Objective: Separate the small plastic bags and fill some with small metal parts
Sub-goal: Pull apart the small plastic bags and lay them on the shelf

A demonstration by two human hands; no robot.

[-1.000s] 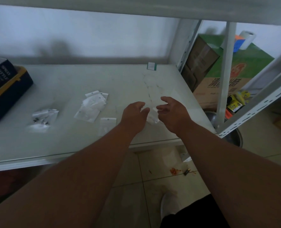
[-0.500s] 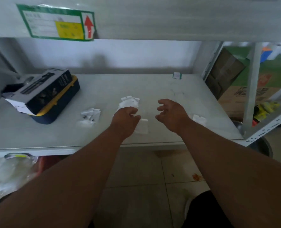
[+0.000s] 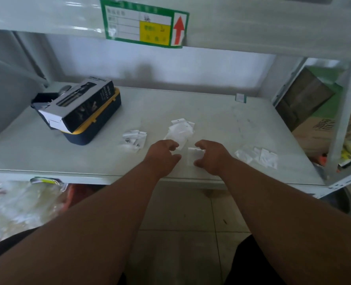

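Person is wearing nothing on either forearm: no sleeves, gloves, watch or rings showing on left hand [image 3: 163, 156] or right hand [image 3: 211, 156]; dark clothing [image 3: 252, 262] is showing at bottom edge.

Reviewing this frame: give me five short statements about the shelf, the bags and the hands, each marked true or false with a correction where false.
1. A dark box lies on a blue and yellow case. True.
2. The stack of empty bags sits right of both hands. False: it lies beyond the left hand.
3. A single bag lies between the hands. True.
4. The right hand holds a metal part. False: none shows.
5. The label has a blue arrow. False: red.
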